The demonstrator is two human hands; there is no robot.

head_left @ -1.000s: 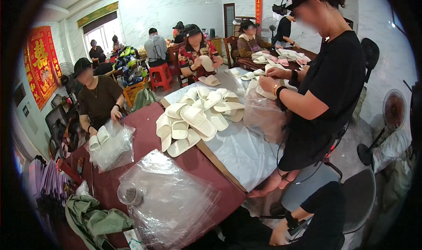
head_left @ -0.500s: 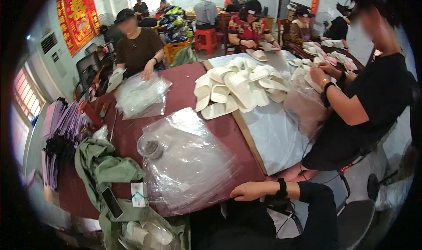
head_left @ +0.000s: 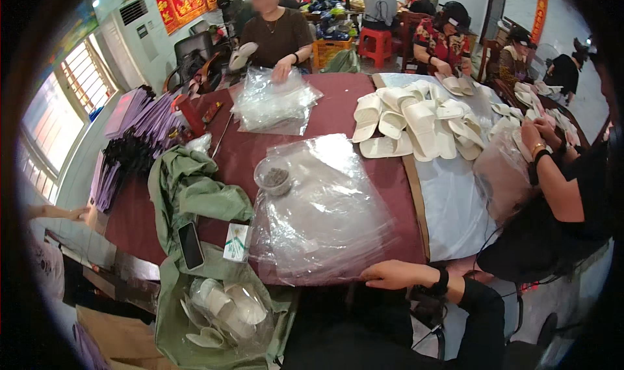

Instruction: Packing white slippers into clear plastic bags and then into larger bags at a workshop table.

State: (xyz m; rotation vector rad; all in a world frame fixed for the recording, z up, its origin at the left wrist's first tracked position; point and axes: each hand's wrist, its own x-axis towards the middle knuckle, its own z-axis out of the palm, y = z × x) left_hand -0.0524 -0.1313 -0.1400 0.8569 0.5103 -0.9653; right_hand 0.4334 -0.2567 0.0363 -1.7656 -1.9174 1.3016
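Table (head_left: pixel 338 103) in dark red is packed: a big stack of clear bags (head_left: pixel 325 207) sits right in front, with a pile of white slippers (head_left: pixel 416 119) further back on the right. Right hand (head_left: pixel 390 274) lies flat and empty at the stack's near edge, fingers loose. Left hand isn't visible. Looks like bag-grabbing time to me; peeling off just one slippery sheet takes a careful pinch.

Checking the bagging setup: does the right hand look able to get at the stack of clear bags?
Probably yes: the right hand rests at the table edge beside the stack of clear bags, nothing between.
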